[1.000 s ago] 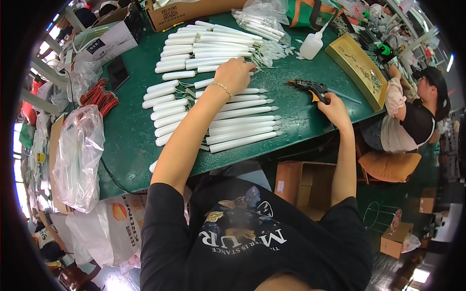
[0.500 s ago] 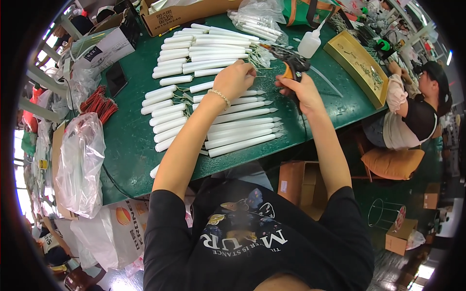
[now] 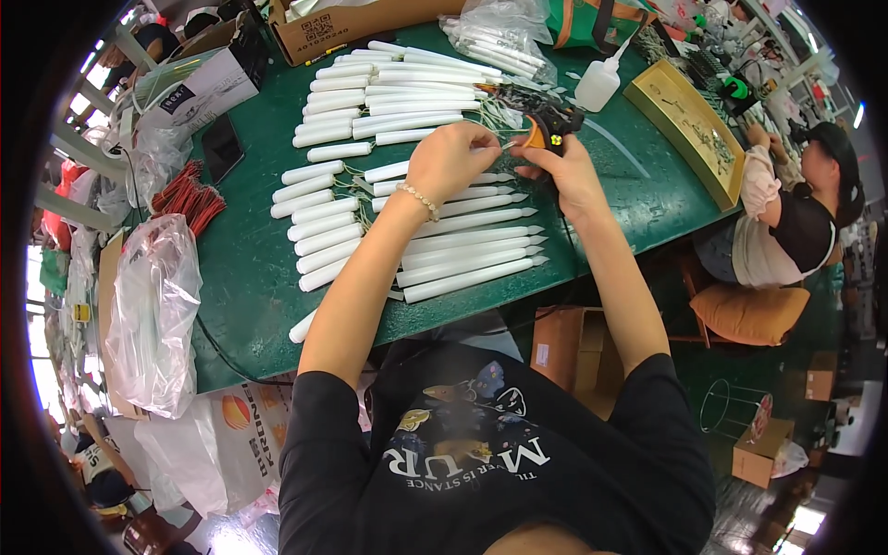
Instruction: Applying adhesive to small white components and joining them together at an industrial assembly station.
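My right hand (image 3: 575,176) is closed round a black and orange glue gun (image 3: 546,125), its nozzle pointing to the far left and its cord hanging toward me. Fingertips of that hand reach close to my left hand (image 3: 453,159), which is closed in a pinch; what it pinches is too small to make out. Beneath the left hand and forearm lie rows of white electric candle sticks (image 3: 472,257). Those nearest me have pointed flame-shaped tips. Farther off, white candle tubes (image 3: 416,108) show thin wires at their right ends.
A white squeeze bottle (image 3: 598,85) and a shallow gold tray (image 3: 689,134) of small parts stand at the right. Left are a phone (image 3: 222,150), red wires (image 3: 190,201) and a plastic bag (image 3: 155,310). Another person (image 3: 786,203) sits at the right edge.
My right hand has moved left and slightly away from me with the glue gun, closing on my left hand. The left hand has shifted slightly right; their fingertips are now nearly together.
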Action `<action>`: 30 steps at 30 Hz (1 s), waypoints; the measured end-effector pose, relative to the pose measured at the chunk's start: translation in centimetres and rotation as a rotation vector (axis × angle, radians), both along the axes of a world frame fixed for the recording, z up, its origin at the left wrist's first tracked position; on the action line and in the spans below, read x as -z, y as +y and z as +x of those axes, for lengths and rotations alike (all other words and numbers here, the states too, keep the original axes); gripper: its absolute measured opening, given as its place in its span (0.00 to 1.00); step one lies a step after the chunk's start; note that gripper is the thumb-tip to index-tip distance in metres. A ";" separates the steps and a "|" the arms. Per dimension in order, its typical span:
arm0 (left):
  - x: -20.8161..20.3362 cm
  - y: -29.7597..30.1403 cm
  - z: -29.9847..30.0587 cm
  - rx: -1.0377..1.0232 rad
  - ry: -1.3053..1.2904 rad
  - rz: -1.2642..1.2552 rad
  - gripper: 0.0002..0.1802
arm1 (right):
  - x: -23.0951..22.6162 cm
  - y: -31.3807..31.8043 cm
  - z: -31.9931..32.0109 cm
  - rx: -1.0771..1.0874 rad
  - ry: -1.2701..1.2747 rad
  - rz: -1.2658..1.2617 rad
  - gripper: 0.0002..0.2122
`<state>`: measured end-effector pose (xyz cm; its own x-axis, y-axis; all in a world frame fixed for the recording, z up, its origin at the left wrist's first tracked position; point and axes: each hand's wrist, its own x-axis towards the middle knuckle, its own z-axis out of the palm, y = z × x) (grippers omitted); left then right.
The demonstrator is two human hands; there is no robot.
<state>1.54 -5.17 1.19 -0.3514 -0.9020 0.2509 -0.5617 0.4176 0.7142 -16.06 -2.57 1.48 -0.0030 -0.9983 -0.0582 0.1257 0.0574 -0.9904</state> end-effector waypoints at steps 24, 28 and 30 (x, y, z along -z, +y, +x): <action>0.0 -0.2 0.9 -0.074 0.044 0.075 0.11 | 1.0 4.3 -2.8 0.071 0.307 -0.070 0.13; 0.4 -0.2 0.8 -0.061 0.063 0.038 0.11 | 1.4 4.2 -2.9 0.081 0.327 -0.028 0.13; 0.4 -0.1 0.8 -0.059 0.074 0.015 0.11 | 1.5 4.2 -3.0 0.085 0.331 -0.012 0.13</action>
<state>2.32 -5.28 0.84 -0.2781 -0.9245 0.2606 -0.5304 0.3740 0.7608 -19.03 1.62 0.00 -0.1029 -0.9943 -0.0282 -0.1986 0.0483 -0.9789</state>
